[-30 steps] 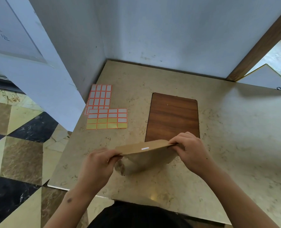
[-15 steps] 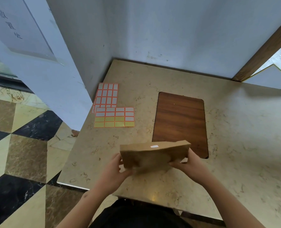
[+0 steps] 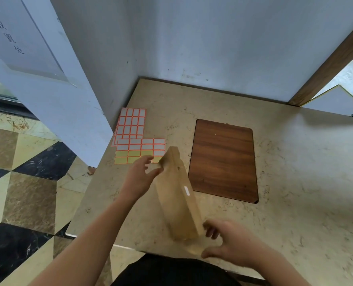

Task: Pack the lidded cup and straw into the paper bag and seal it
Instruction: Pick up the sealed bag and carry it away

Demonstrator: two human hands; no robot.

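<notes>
A brown paper bag (image 3: 178, 197) with its top folded over and a small white sticker (image 3: 186, 190) on the fold is held above the marble counter (image 3: 295, 182), turned so it runs from far-left to near-right. My left hand (image 3: 139, 178) grips its far end with thumb and fingers. My right hand (image 3: 229, 244) holds the near end, fingers curled around the bag's bottom. The cup and straw are not visible; the bag hides its contents.
Two sheets of orange-bordered labels (image 3: 139, 141) lie at the counter's left, just beyond my left hand. A dark wooden board (image 3: 223, 159) lies to the right of the bag. Walls close off the back and left; the counter edge runs near my body.
The bag has been lifted and rotated from lying crosswise to pointing away from me. My left hand moved forward and my right hand came back toward my body.
</notes>
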